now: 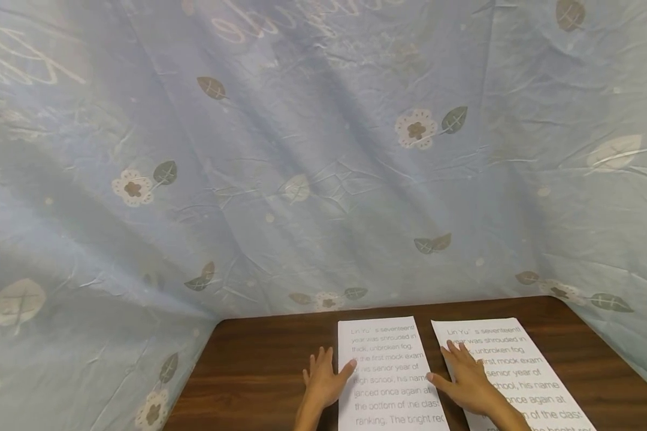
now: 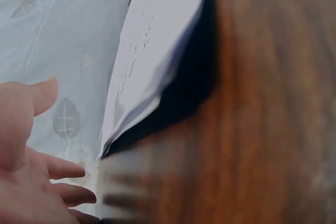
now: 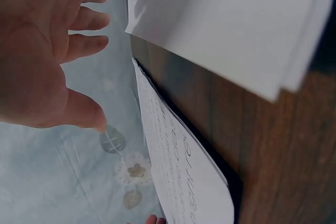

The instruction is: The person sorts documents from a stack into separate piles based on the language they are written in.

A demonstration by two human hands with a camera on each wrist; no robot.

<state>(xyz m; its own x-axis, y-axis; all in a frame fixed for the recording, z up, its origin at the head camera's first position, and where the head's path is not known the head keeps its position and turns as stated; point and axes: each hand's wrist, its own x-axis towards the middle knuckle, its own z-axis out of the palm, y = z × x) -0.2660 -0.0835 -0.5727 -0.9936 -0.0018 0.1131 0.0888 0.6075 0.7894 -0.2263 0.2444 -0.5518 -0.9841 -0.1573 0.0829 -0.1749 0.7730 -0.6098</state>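
Note:
Two sheets of large printed text lie side by side, the left printed sheet (image 1: 388, 344) and the right printed sheet (image 1: 539, 383). My left hand (image 1: 323, 380) is spread at the left sheet's left edge, its thumb overlapping the paper. Over the left part of the right sheet is my right hand (image 1: 469, 380), fingers extended, with its thumb reaching to the left sheet's right edge. In the right wrist view the right hand (image 3: 42, 51) shows nothing in its palm, and layered edges show on the right paper stack (image 3: 220, 19). The left wrist view shows the left hand (image 2: 26, 182) equally bare.
The papers lie on a dark brown wooden table (image 1: 259, 371) with rounded back corners. Behind it and along both sides hangs a pale blue cloth (image 1: 323, 239) printed with leaves and flowers. A strip of wood separates the two papers.

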